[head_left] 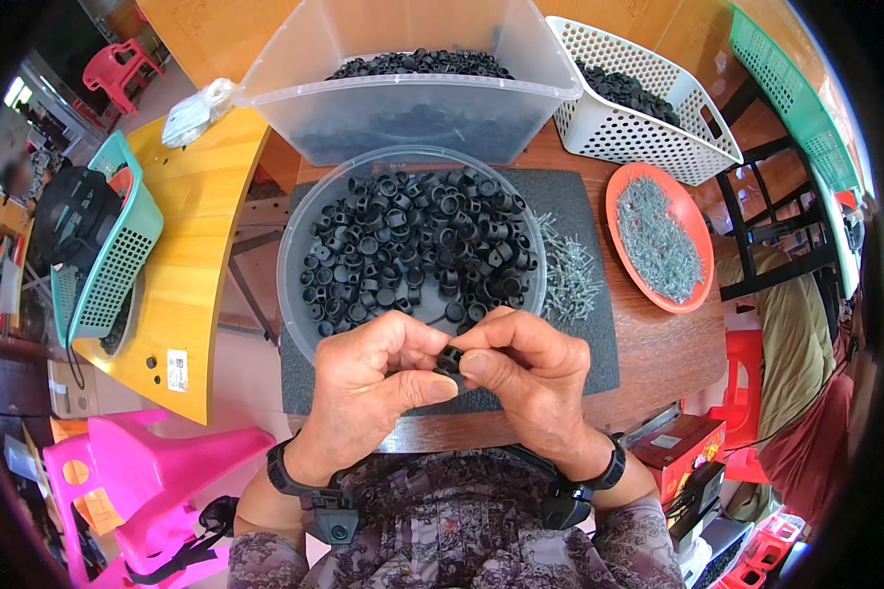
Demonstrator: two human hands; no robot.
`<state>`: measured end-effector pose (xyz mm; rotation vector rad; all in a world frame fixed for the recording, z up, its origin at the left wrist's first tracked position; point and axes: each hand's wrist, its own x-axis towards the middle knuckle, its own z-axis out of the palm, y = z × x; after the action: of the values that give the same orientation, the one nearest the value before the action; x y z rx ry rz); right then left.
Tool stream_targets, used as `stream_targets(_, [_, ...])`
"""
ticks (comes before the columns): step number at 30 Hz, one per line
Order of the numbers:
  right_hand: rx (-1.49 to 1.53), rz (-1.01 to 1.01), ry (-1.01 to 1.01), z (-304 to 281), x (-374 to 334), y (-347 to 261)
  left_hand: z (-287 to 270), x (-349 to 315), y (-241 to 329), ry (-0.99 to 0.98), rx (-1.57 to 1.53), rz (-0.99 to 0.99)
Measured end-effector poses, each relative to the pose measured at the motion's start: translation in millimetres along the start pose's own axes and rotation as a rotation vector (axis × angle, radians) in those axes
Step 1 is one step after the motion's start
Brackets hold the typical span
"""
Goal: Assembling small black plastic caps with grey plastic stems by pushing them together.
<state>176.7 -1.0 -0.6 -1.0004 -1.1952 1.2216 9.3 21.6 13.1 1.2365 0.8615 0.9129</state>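
Between the fingertips of both hands is a small black round plastic part [450,360], held just in front of a wide clear round tub. My left hand [371,371] pinches it from the left with thumb and fingers. From the other side my right hand [528,365] grips it, thumb pressed against its face. Whether a screw is also in the fingers cannot be made out. The clear round tub [292,302] holds a heap of similar black plastic parts [403,236]. To its right, loose silver screws [572,270] lie piled on a dark foam mat [599,365].
An orange-red plate [614,231] of screws stands to the right. Behind are a large clear bin [403,93] and a white perforated basket [648,147], both holding black parts. At left, a yellow table [192,294] carries a green basket [133,240]; a pink chair [157,471] stands below.
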Motion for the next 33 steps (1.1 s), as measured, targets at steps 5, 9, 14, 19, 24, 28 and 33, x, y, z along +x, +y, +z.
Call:
stream_targets(5, [0.035, -0.045, 0.011, 1, -2, 4, 1, -1, -1, -0.023, -0.166, -0.024])
stream_targets(9, [0.077, -0.081, 0.022, 1, 0, 5, 6, -1, 1, 0.072, -0.226, -0.065])
stream_targets(14, [0.071, -0.108, 0.022, -1, 1, 8, 6, 0, -2, 0.051, -0.215, -0.032])
stream_targets(19, [0.116, -0.064, -0.009, -4, 2, 8, -1, 4, -10, -0.01, 0.041, 0.099])
stream_targets(24, [0.296, 0.036, -0.015, -4, 1, 5, 1, 7, -5, -0.042, -0.13, 0.017])
stream_targets(28, [0.304, 0.015, -0.013, -4, 2, 4, 1, 8, -4, -0.046, -0.127, 0.011])
stream_targets(33, [0.238, -0.048, -0.006, -5, -2, 6, 5, 7, -3, -0.054, -0.272, -0.041])
